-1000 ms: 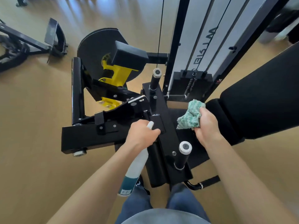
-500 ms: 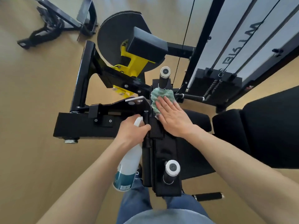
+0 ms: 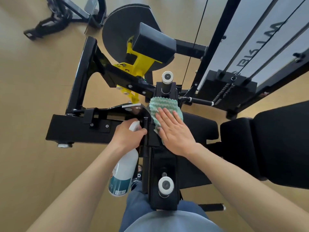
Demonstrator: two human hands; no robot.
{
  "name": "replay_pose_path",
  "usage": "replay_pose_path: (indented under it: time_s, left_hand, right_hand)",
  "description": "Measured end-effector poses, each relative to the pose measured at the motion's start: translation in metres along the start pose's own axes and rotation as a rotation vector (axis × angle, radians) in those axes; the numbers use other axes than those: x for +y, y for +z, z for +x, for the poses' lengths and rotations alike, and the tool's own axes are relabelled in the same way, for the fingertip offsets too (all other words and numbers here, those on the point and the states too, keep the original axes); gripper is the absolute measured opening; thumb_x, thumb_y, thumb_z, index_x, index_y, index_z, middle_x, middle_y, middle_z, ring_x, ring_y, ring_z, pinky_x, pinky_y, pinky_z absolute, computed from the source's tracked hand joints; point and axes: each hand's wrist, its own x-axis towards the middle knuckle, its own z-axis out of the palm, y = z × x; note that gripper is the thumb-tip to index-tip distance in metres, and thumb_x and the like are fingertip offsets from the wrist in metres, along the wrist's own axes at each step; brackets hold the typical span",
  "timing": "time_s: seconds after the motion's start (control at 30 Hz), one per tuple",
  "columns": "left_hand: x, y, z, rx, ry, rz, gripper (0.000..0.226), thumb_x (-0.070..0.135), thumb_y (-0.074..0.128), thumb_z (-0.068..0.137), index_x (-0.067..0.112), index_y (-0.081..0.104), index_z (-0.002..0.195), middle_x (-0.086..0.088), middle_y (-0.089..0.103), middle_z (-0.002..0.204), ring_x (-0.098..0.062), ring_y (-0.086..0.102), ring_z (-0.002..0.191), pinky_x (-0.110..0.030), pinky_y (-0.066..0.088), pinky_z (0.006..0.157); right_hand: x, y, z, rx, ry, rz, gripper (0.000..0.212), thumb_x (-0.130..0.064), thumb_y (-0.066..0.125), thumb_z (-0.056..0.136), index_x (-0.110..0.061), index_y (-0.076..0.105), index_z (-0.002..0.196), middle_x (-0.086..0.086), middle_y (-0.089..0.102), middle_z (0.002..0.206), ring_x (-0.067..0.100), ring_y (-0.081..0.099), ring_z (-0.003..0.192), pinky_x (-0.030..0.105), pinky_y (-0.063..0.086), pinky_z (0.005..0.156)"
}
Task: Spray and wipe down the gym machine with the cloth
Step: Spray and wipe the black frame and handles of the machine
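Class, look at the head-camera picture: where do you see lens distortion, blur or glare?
Head view: wide-angle bending bows the frame posts outward; the floor stand at top left is smeared by blur; soft glare on the glossy bracket; the cloth is sharp.

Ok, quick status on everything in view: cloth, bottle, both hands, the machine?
cloth: spread flat on the machine's black arm pad, pressed under the right hand
spray bottle: held at its neck, body hanging down, nozzle toward the machine
left hand: grips the bottle
right hand: fingers straight, palm down on the cloth
gym machine: unoccupied, being wiped
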Motion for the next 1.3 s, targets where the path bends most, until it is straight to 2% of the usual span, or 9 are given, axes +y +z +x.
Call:
replay_pose_path:
  time_s: [0.17,0.3,0.53,0.67,0.9,1.03,1.2,1.23,1.3]
  left_hand:
    - [0.001,-0.003,0.006,-0.017,-0.032,-0.006,0.031,0.023,0.069,0.092,0.014,0.049,0.069,-0.006,0.058,0.062,-0.02,0.048,0.052,-0.025,0.042,0.053]
    - [0.001,-0.002,0.006,-0.038,-0.033,-0.036,0.03,0.019,0.068,0.093,0.013,0.049,0.07,-0.006,0.055,0.061,-0.018,0.045,0.049,-0.016,0.039,0.043]
    - [-0.003,-0.003,0.005,-0.05,-0.023,-0.053,0.024,0.019,0.069,0.09,0.012,0.053,0.073,-0.003,0.054,0.055,-0.02,0.048,0.051,-0.03,0.044,0.06]
    - [-0.007,-0.001,0.01,-0.038,-0.046,-0.107,0.03,0.018,0.072,0.089,0.018,0.052,0.066,-0.002,0.053,0.058,-0.021,0.048,0.051,-0.03,0.045,0.06]
    - [-0.012,0.0,0.014,-0.038,-0.04,-0.121,0.025,0.019,0.072,0.09,0.016,0.056,0.072,-0.002,0.054,0.059,-0.022,0.05,0.052,-0.032,0.046,0.061]
    - [-0.013,0.0,0.017,-0.05,-0.028,-0.133,0.022,0.018,0.072,0.09,0.011,0.058,0.076,-0.002,0.054,0.06,-0.022,0.05,0.051,-0.032,0.047,0.06]
    - [-0.013,0.0,0.018,-0.052,-0.01,-0.111,0.018,0.017,0.07,0.09,0.005,0.059,0.082,-0.001,0.053,0.056,-0.021,0.049,0.051,-0.031,0.046,0.06]
    - [-0.013,-0.001,0.018,-0.056,-0.006,-0.104,0.018,0.017,0.07,0.09,0.005,0.059,0.082,-0.001,0.053,0.055,-0.021,0.048,0.05,-0.03,0.045,0.059]
    - [-0.013,-0.001,0.018,-0.063,-0.003,-0.099,0.018,0.016,0.069,0.09,0.004,0.058,0.083,-0.001,0.053,0.055,-0.02,0.048,0.049,-0.03,0.045,0.058]
  right_hand:
    - [-0.014,0.024,-0.078,0.052,-0.115,0.046,0.059,-0.039,0.02,0.109,-0.013,0.008,0.161,0.004,-0.003,0.169,0.016,-0.008,0.156,0.04,0.001,0.125]
    - [0.007,0.018,-0.045,0.031,-0.069,0.075,0.058,-0.041,0.016,0.11,-0.017,0.002,0.161,0.0,-0.007,0.169,0.011,-0.016,0.154,0.038,0.0,0.126]
    - [-0.012,0.022,-0.018,0.083,0.123,0.118,0.061,-0.034,0.006,0.107,-0.002,0.004,0.159,0.014,-0.008,0.168,0.026,-0.015,0.155,0.043,0.007,0.127]
    - [-0.012,0.028,-0.046,0.02,0.067,0.216,0.06,-0.036,0.005,0.107,-0.01,-0.003,0.16,0.005,-0.015,0.168,0.018,-0.018,0.154,0.042,0.008,0.127]
    - [0.027,-0.013,0.05,0.151,0.239,0.611,0.056,-0.027,0.02,0.107,-0.013,0.012,0.161,-0.004,0.0,0.169,0.003,-0.007,0.153,0.037,0.004,0.128]
    - [0.055,-0.042,0.064,0.06,0.163,0.553,0.058,-0.018,0.029,0.106,-0.017,0.011,0.162,-0.008,0.0,0.168,-0.007,-0.008,0.146,0.016,-0.008,0.119]
    - [0.072,-0.08,0.098,-0.069,0.038,0.434,0.05,-0.008,0.03,0.106,-0.01,0.032,0.156,0.002,0.012,0.168,0.008,0.003,0.153,-0.004,-0.018,0.099]
    - [0.072,-0.08,0.101,-0.071,0.021,0.425,0.049,-0.008,0.03,0.106,-0.01,0.034,0.155,0.002,0.013,0.168,0.009,0.004,0.153,-0.004,-0.018,0.1]
    - [0.069,-0.07,0.097,-0.038,0.008,0.445,0.056,-0.015,0.03,0.104,-0.016,0.025,0.159,0.0,0.009,0.169,0.01,-0.001,0.155,0.017,-0.014,0.12]
